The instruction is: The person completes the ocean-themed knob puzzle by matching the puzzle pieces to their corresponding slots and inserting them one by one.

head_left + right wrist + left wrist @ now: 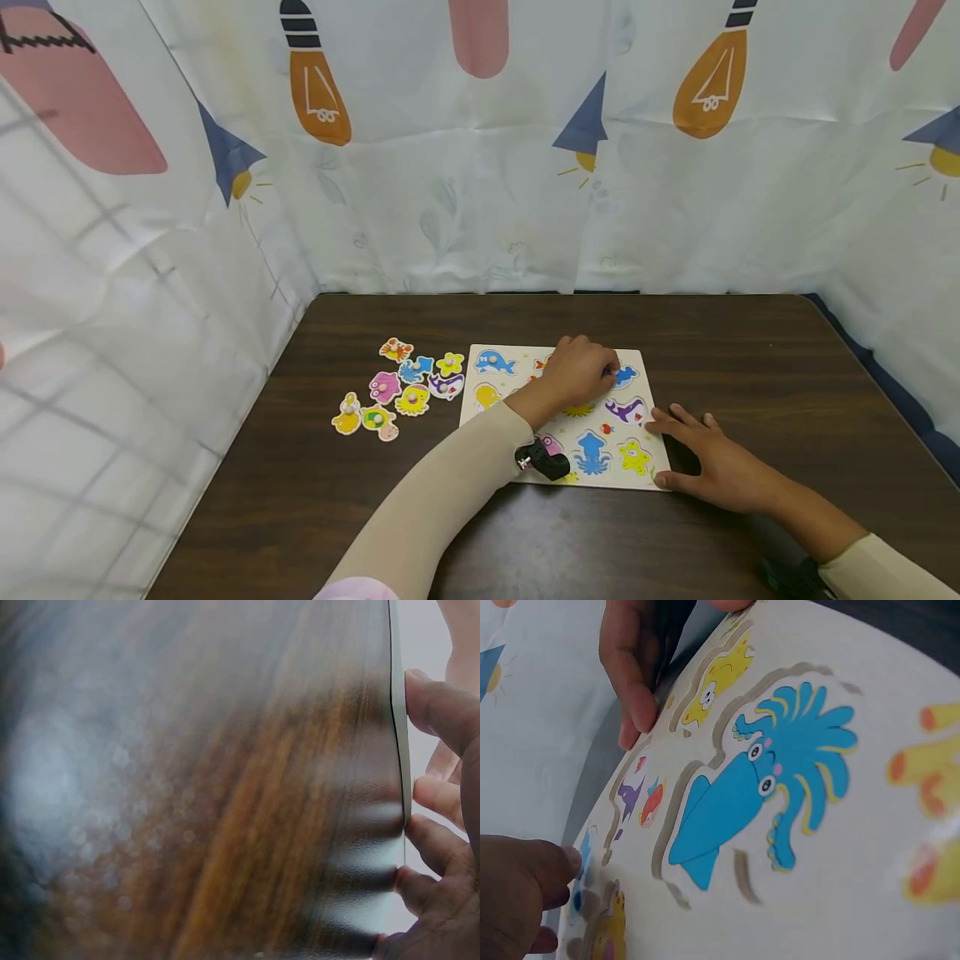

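Observation:
A white wooden puzzle board with sea-animal pictures lies on the table. My left hand reaches over its upper right part, fingers bent down beside a blue sea-animal shape. In the left wrist view those fingers are close to that blue shape; whether they pinch a piece is hidden. With fingers spread, my right hand rests against the board's right edge, and its fingertips touch that edge in the right wrist view. A blue squid and a yellow starfish show on the board.
Left of the board lie several loose knobbed pieces, among them a crab, a purple whale, a yellow octopus and a duck. A dark wood table carries everything, with a patterned white curtain behind.

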`<state>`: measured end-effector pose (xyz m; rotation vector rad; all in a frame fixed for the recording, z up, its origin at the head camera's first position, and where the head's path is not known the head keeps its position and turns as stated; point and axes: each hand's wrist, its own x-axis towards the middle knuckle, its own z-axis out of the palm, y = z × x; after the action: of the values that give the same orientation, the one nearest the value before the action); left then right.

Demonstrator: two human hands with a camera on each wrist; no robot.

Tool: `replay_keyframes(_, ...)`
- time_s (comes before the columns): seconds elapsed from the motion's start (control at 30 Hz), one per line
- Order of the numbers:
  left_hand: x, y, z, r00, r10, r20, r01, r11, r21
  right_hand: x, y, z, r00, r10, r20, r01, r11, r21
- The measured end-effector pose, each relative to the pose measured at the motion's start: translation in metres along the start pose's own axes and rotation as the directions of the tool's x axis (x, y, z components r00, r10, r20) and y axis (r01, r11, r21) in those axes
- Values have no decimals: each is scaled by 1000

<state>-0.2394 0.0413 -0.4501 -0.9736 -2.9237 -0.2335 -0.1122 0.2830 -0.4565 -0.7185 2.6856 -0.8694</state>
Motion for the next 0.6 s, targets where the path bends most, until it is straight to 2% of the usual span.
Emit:
replay_keyframes(0.3,-18,-4,-25,999,2,49,-1,1000,-13,-1,2,-2,1000,5,-7,-5,1000,-21)
replay_keyframes(0.43,-28,-9,-34,999,15,43,-15,1000,-17,0,4,-1,1000,4,-3,-4,1000,-25)
replay_keyframes(0.6,-48,-19,-41,999,30,29,-30,999,-14,1,2,-1,1000,-4,1,4,1000,-11)
